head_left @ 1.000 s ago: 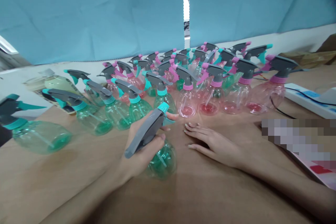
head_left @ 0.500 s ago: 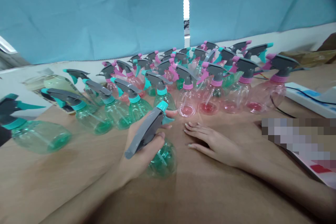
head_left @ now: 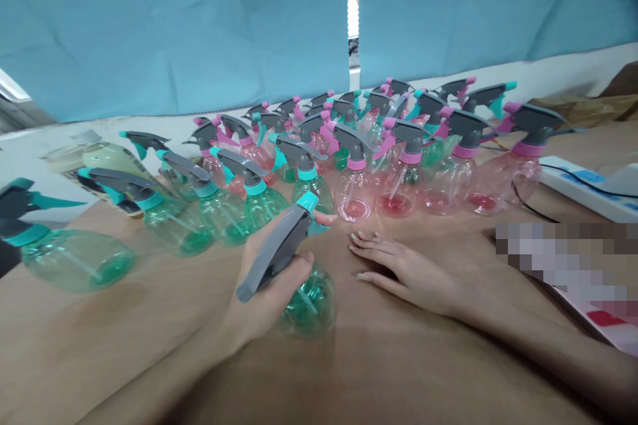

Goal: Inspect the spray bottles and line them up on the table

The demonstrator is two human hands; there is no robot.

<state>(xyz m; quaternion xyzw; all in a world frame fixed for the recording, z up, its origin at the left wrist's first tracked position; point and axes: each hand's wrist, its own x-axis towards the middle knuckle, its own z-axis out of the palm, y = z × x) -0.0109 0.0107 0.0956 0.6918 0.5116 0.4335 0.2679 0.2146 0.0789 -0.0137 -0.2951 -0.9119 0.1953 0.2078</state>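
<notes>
My left hand (head_left: 272, 279) is closed around the neck of a green spray bottle (head_left: 312, 305), just left of the middle of the view. The bottle's grey sprayer head rises over the hand, with its teal nozzle pointing away from me. One finger reaches forward by the teal trigger. To the right, my right hand (head_left: 399, 269) lies flat on the wooden table (head_left: 379, 365), fingers stretched out and holding nothing. Beyond both hands stands a row of spray bottles, among them a clear pink one (head_left: 355, 196) and a green one (head_left: 266, 206).
Several more pink and green spray bottles crowd the back of the table. Another green bottle (head_left: 80, 259) stands at far left, near a large jug (head_left: 117, 163). At right are a white power strip (head_left: 583, 182) with a black cable and a partly pixelated flat item (head_left: 611, 319).
The left hand's finger by the trigger has shifted slightly; the lower fingertips seen beneath it before are now out of sight. The right hand and the other bottles stay put.
</notes>
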